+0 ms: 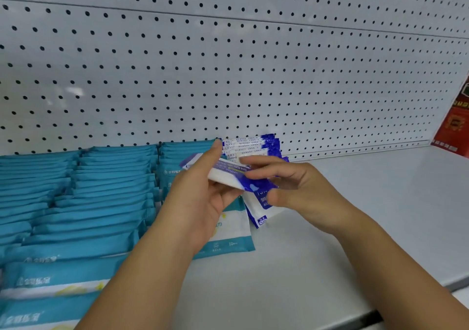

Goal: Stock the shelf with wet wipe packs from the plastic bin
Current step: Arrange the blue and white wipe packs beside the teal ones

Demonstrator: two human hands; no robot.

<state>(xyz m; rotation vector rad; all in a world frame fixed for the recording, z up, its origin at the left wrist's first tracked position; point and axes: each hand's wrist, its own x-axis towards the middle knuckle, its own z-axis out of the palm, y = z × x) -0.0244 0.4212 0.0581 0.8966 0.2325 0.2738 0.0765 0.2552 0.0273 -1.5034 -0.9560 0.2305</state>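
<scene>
A blue-and-white wet wipe pack (228,175) is held above the white shelf (355,203), gripped from the left by my left hand (200,203) and pinched at its right end by my right hand (294,187). Behind it, several blue-and-white packs (253,145) stand in a row against the pegboard. One more blue-and-white pack (258,214) leans below my hands. Rows of teal wet wipe packs (101,182) fill the shelf's left side. The plastic bin is out of view.
A white pegboard back wall (228,63) rises behind the shelf. A red box (454,124) stands at the far right. A teal-and-white pack (233,236) lies flat at the right end of the teal rows. The shelf's front edge (380,314) runs at the lower right.
</scene>
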